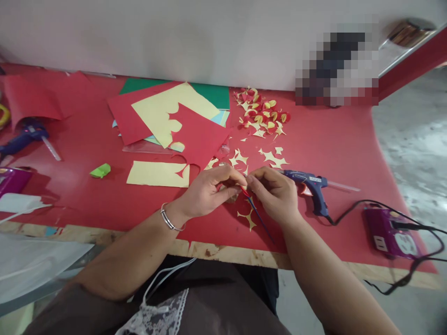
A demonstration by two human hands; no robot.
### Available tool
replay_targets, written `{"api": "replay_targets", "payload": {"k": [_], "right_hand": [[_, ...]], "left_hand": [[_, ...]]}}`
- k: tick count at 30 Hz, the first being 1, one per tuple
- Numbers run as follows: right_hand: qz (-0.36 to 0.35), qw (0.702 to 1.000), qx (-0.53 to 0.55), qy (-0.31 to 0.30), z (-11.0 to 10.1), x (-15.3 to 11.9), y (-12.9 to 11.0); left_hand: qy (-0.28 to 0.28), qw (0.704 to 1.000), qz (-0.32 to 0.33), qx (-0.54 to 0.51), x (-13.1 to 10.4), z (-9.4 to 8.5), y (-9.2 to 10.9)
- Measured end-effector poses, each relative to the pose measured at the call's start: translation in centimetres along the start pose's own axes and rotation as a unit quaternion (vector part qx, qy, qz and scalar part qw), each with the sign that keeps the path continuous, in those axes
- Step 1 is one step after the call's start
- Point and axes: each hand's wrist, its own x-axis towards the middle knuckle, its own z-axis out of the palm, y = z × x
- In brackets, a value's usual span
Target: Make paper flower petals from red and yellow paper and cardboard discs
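Both of my hands meet over the front middle of the red tabletop. My left hand [214,186], with a silver bracelet at the wrist, pinches a small red and yellow paper piece [245,190] between thumb and fingers. My right hand [274,190] is closed on the same piece from the other side, its fingertips almost touching the left ones. A thin dark blue stick [261,217] slants down from the piece toward the table edge; its upper end is hidden at the fingers. Beneath lies a yellow paper offcut [249,219].
A blue glue gun [316,188] lies right of my right hand, its cord near a purple box [391,232]. Cut red paper [202,135] and a yellow strip [157,174] lie left. Behind are red-yellow paper petals [267,114]. Another glue gun [26,135] is far left.
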Motion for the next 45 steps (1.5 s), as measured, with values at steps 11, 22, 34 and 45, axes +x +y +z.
{"api": "replay_targets", "payload": {"k": [11,22,34,45], "right_hand": [[0.046,0.98,-0.176,0.077,-3.8,-0.8,1.1],[0.225,0.869,-0.397,0.19,-8.6,-5.2,4.9],[0.195,0.906,-0.295,0.234,-8.2,-5.3,5.4],[0.065,0.918,-0.283,0.27,-6.1,-6.3,4.1]], "left_hand": [[0.106,0.985,0.042,0.127,0.1,0.1,0.3],[0.128,0.969,0.101,0.186,-0.1,0.4,0.4],[0.114,0.969,0.108,0.19,-0.1,0.5,0.4],[0.067,0.979,0.088,0.169,-0.1,1.0,-0.3]]}}
